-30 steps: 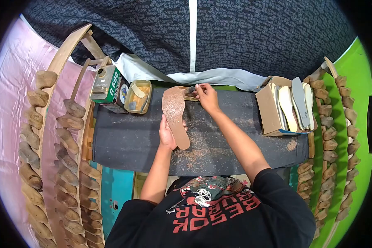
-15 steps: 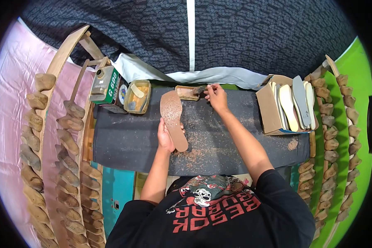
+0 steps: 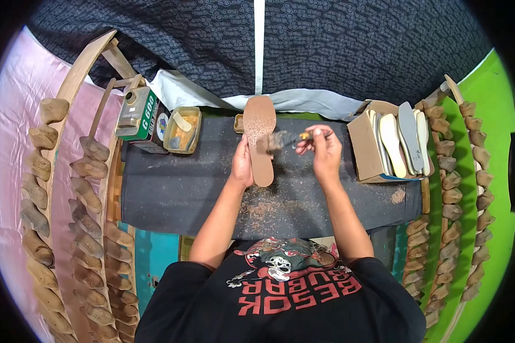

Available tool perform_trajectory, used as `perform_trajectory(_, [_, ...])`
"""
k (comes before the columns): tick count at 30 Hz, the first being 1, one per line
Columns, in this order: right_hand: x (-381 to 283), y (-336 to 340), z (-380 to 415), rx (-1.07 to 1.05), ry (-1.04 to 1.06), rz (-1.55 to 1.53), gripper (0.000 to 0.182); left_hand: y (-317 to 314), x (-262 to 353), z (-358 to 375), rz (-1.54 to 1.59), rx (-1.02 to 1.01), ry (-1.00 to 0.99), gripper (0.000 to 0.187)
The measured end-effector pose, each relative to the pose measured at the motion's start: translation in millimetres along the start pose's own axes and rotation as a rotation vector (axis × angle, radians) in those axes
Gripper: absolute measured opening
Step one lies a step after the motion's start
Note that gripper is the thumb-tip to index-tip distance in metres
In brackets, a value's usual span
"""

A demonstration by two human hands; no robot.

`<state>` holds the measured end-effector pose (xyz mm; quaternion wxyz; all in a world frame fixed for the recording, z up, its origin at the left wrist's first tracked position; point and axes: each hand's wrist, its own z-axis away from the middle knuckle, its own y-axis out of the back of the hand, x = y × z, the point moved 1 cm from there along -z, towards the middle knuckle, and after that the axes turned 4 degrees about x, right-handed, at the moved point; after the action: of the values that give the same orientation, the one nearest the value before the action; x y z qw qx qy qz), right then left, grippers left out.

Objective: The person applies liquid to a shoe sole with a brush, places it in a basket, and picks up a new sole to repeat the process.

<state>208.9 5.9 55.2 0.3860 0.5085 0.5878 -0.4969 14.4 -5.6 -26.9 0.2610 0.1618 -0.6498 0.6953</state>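
My left hand (image 3: pixel 242 164) holds a brown sole-shaped piece (image 3: pixel 261 123) upright by its left edge, its speckled face showing. In my right hand (image 3: pixel 323 150) is a brush (image 3: pixel 286 140), gripped by its handle with the fingers closed round it. The dark, motion-blurred bristles are at the middle of the sole, over its right edge. Behind the sole, a small tray (image 3: pixel 238 123) is partly hidden.
A G 600 can (image 3: pixel 141 120) and a yellowish tub (image 3: pixel 182 131) stand at the back left. A cardboard box (image 3: pixel 365 146) of insoles is at the right. Brown crumbs lie on the dark table (image 3: pixel 171 197). Racks of wooden lasts (image 3: pixel 88 197) flank both sides.
My right hand has lifted the brush from the small tray and brought it to the sole. My left hand has raised the sole and moved it slightly right, in front of the tray.
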Motion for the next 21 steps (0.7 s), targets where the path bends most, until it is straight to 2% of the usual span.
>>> perform_trajectory(1, [-4.2, -3.2, 8.2, -0.008, -0.013, 0.023, 0.022, -10.1, 0.4, -0.8, 0.013, 0.064, -0.026, 0.05])
perform_trajectory(2, [-4.0, -7.2, 15.1, -0.013, -0.003, 0.018, 0.021, -2.7, -1.8, -3.2, 0.014, -0.039, 0.0, 0.051])
perform_trajectory(9, [-9.9, 13.2, 22.8, 0.051, 0.082, 0.114, 0.018, -26.5, -0.6, -9.2, 0.101, -0.022, 0.036, 0.053])
perform_trajectory(12, [-17.0, 6.2, 27.1, 0.038, 0.119, 0.101, 0.017, -31.8, -5.3, -7.5, 0.058, -0.086, 0.088, 0.052])
perform_trajectory(15, [-14.7, 2.7, 36.4, -0.007, 0.139, 0.099, 0.014, -31.4, -7.8, -8.5, 0.014, -0.007, 0.089, 0.052])
perform_trajectory(17, [-14.7, 6.5, 41.8, -0.001, 0.135, 0.178, 0.014, -13.0, -10.7, -16.0, 0.128, -0.326, 0.095, 0.052])
perform_trajectory(18, [-13.7, 11.6, 41.4, 0.019, 0.155, 0.21, 0.014, -16.8, -9.2, -13.1, 0.128, -0.324, 0.094, 0.052])
perform_trajectory(20, [-12.4, 17.2, 38.7, 0.057, 0.164, 0.189, 0.014, -24.2, -8.1, -8.8, 0.067, -0.095, 0.107, 0.053])
perform_trajectory(21, [-12.9, 18.6, 37.4, 0.1, 0.173, 0.167, 0.014, -22.6, -9.9, -8.9, 0.068, -0.096, 0.108, 0.053])
